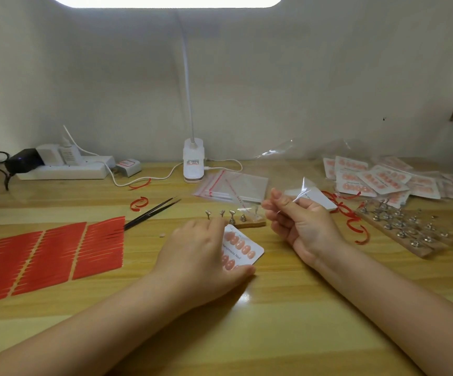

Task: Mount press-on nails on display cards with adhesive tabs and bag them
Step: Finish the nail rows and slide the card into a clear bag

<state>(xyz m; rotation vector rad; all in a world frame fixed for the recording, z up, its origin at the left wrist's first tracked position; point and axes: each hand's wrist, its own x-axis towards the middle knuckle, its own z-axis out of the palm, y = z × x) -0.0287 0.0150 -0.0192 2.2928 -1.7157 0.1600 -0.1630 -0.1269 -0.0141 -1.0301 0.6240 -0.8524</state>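
Display card [243,246] with pink nails mounted lies flat on the table [274,321], centre, ready for bagging. Left of it, red adhesive sheets [49,253] and tweezers [152,213] sit parked in reach. Your left hand [201,256] clamps the card, fingers over the top edge, thumb on the near one. Your right hand [301,221] pinches a clear bag [305,189], probably to open it. Far right, bagged cards [382,177] pile up.

Power strip [65,169], clip lamp [193,161]
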